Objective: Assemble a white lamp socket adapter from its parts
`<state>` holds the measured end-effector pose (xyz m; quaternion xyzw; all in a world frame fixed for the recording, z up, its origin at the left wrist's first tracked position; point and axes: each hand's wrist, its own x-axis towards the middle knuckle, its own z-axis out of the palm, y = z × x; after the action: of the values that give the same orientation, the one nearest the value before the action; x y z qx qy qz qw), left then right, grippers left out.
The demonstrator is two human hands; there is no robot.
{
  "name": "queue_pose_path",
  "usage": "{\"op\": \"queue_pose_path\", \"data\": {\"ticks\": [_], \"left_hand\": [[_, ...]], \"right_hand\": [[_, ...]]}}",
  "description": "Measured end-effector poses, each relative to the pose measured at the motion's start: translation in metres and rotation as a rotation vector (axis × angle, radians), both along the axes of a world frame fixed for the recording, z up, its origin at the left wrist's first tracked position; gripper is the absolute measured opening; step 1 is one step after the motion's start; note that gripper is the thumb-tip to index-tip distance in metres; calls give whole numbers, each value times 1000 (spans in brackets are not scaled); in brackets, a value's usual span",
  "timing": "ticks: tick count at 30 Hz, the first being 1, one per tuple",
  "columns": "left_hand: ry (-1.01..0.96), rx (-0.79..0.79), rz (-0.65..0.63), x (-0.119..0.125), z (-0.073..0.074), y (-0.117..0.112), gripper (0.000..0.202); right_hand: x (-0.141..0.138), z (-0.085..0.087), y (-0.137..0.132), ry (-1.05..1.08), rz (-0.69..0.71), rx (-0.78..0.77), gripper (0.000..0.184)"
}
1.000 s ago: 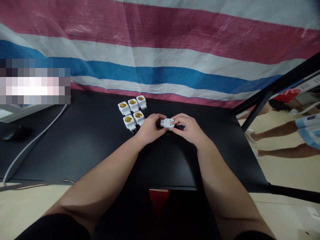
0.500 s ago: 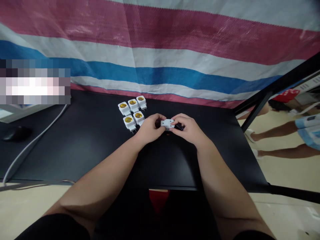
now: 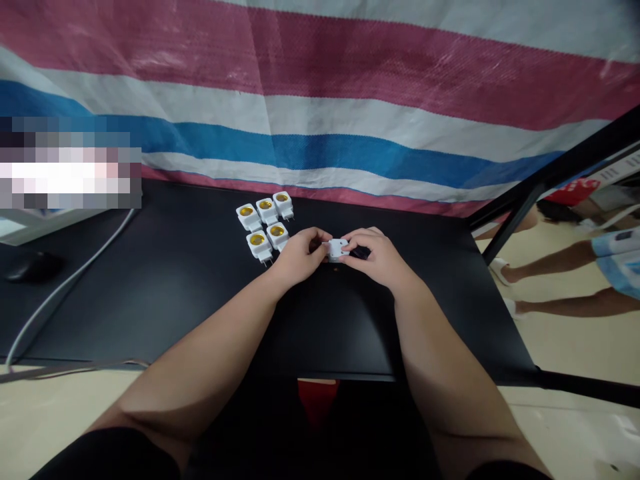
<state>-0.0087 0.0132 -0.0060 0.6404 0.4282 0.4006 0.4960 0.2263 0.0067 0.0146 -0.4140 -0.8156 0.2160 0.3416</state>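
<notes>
Pinched between the fingertips of both hands is a small white plastic piece with little dark holes point(image 3: 339, 249); its kind cannot be made out. My left hand point(image 3: 306, 255) is closed on its left end, thumb nearest me. At its right end, my right hand point(image 3: 373, 257) is closed too, with the fingers hiding part of the piece. Something black point(image 3: 359, 253) shows under my right fingers, too dark to name. Left of my left hand, several white plug-in lamp holders point(image 3: 259, 246) with gold-coloured sockets lie in two rows, metal prongs pointing towards me.
The black table point(image 3: 200, 307) carries a computer mouse point(image 3: 33, 267) and a pale cable point(image 3: 70, 283) at the left. A striped tarp point(image 3: 320, 113) hangs behind it. Beyond the black metal frame point(image 3: 520, 207) at the right, a person's legs point(image 3: 565, 307) are visible.
The white piece has turned slightly, so more of its flat, holed face shows. My left thumb has shifted up a little along it. The lamp holders lie as before.
</notes>
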Motion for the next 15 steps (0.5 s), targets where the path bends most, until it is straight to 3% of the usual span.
{"op": "queue_pose_path", "data": {"ticks": [6,11,15], "left_hand": [[-40,-35,10,1,-3,2,14],[-4,-61,42,3,1,-2,28],[8,-59,30,4,6,-5,16]], "right_hand": [[-2,1,-2,0,-5,-36,13],[-4,3,-4,-29,9,-27,14],[-7,5,-6,-3,-4,-24,22]]}}
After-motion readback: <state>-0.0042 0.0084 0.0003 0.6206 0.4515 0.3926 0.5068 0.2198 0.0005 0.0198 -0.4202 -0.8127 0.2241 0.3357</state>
